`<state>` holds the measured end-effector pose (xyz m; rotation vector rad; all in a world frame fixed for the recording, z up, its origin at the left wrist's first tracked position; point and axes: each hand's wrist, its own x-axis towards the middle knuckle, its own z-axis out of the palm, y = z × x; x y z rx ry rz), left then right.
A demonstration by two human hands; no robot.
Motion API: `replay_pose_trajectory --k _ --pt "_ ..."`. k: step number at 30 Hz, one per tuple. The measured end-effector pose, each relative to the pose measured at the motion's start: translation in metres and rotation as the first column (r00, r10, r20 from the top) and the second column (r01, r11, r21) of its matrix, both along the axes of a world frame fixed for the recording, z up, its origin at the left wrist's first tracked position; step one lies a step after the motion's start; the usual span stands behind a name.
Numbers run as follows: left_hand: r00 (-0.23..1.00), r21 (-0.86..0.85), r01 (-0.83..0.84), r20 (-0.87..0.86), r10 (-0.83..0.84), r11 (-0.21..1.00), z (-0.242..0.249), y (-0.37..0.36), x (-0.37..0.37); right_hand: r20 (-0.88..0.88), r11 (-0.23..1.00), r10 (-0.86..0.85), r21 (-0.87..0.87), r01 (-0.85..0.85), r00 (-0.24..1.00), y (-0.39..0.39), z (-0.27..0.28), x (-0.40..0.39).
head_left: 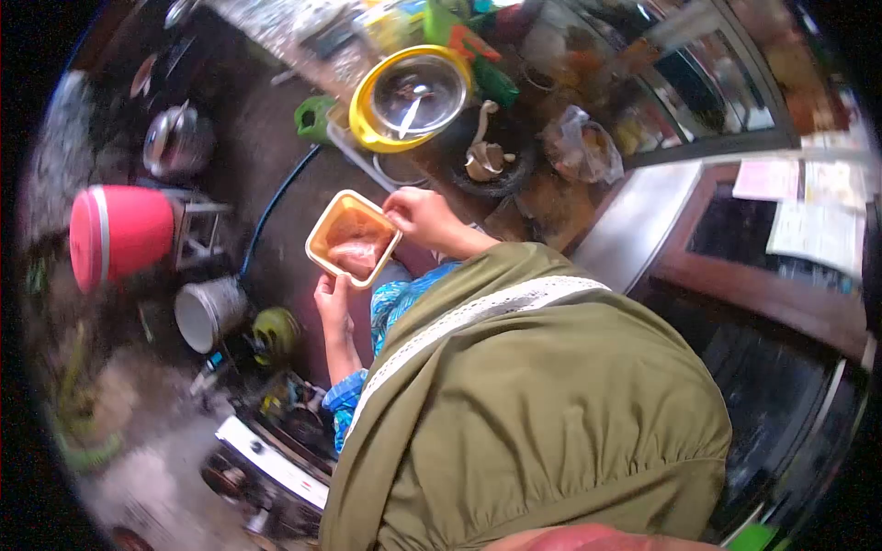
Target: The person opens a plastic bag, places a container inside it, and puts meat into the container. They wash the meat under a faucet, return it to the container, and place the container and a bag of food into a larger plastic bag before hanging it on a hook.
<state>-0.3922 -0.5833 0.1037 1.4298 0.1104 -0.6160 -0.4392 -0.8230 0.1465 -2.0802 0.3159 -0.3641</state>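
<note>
A square pale-yellow plastic tub [320, 223] is held out in front of my body, tilted so that its inside faces me. Inside lies a pinkish lump [359, 254] that looks like raw meat, perhaps in clear plastic. My left hand [334, 303] grips the lower corner of the rim, thumb and fingers closed on it. At the opposite side, my right hand [424, 220] pinches the rim with its fingers curled. Beyond the right hand, a stone mortar [478, 179] has a pestle [481, 119] resting in it.
A yellow basin [365, 115] with a metal bowl [421, 92] and spoon stands ahead. A tied plastic bag [582, 145] sits near a glass cabinet [707, 83]. To the left are a red cooler [124, 234], a white bucket [209, 312], a kettle [177, 140] and a stove [271, 464].
</note>
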Motion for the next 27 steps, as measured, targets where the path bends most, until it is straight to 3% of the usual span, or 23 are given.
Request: replay_pose_trajectory --k 1,3,5,7,9,11,13,14,15,17,18,19,21,23,25,27 --pt "0.995 -0.028 0.095 -0.013 -0.095 0.995 0.006 -0.008 0.013 0.004 0.993 -0.114 -0.008 0.114 0.994 -0.009 -0.002 -0.008" --pt "0.960 -0.046 0.280 0.011 -0.280 0.959 0.016 -0.031 0.040 -0.231 0.950 -0.283 0.068 0.306 0.931 -0.026 0.011 -0.020" --pt "0.878 -0.012 0.476 0.056 -0.475 0.879 0.018 -0.056 0.066 -0.356 0.928 -0.332 0.044 0.370 0.874 -0.035 0.011 -0.034" --pt "0.790 -0.055 0.614 0.038 -0.612 0.788 0.041 -0.088 0.079 -0.413 0.878 -0.408 0.065 0.473 0.814 -0.032 0.001 -0.043" --pt "0.656 -0.044 0.755 0.063 -0.752 0.655 0.043 -0.113 0.092 -0.245 0.844 -0.504 0.063 0.532 0.828 -0.021 -0.007 -0.049" --pt "0.505 0.012 0.863 0.036 -0.862 0.506 0.043 -0.135 0.096 -0.387 0.789 -0.566 0.004 0.615 0.728 -0.014 0.002 -0.059" --pt "0.460 -0.131 0.877 -0.051 -0.886 0.463 0.034 -0.152 0.089 -0.379 0.721 -0.652 -0.040 0.692 0.657 -0.008 0.007 -0.075" --pt "0.348 -0.044 0.937 0.046 -0.936 0.346 0.034 -0.163 0.089 -0.377 0.706 -0.667 -0.044 0.706 0.643 -0.004 0.008 -0.085" --pt "0.308 -0.078 0.950 0.056 -0.950 0.304 0.031 -0.172 0.083 -0.343 0.657 -0.726 -0.090 0.748 0.597 -0.001 0.008 -0.096" --pt "0.176 -0.097 0.980 0.010 -0.984 0.175 0.031 -0.188 0.066 -0.306 0.597 -0.784 -0.135 0.791 0.539 0.004 0.009 -0.122" --pt "0.116 -0.120 0.985 -0.082 -0.990 0.126 0.053 -0.198 0.055 -0.298 0.549 -0.821 -0.173 0.818 0.487 0.006 0.010 -0.137" --pt "0.025 -0.011 1.000 0.177 -0.984 0.024 0.037 -0.209 0.046 -0.287 0.499 -0.853 -0.208 0.841 0.435 0.006 0.011 -0.151" --pt "-0.068 0.064 0.996 0.173 -0.983 -0.057 0.040 -0.237 0.029 -0.251 0.407 -0.901 -0.210 0.889 0.353 0.006 0.013 -0.177" --pt "-0.067 0.062 0.996 0.182 -0.981 -0.056 0.044 -0.275 0.015 -0.233 0.317 -0.936 -0.228 0.921 0.265 -0.001 0.014 -0.202" --pt "0.001 0.265 0.951 0.518 -0.856 0.161 0.037 -0.325 -0.002 -0.234 0.262 -0.954 -0.363 0.894 0.185 -0.016 -0.002 -0.235" --pt "-0.021 0.493 0.785 0.628 -0.778 0.376 0.063 -0.370 -0.020 -0.248 0.280 -0.947 -0.340 0.898 0.202 -0.036 0.002 -0.256"
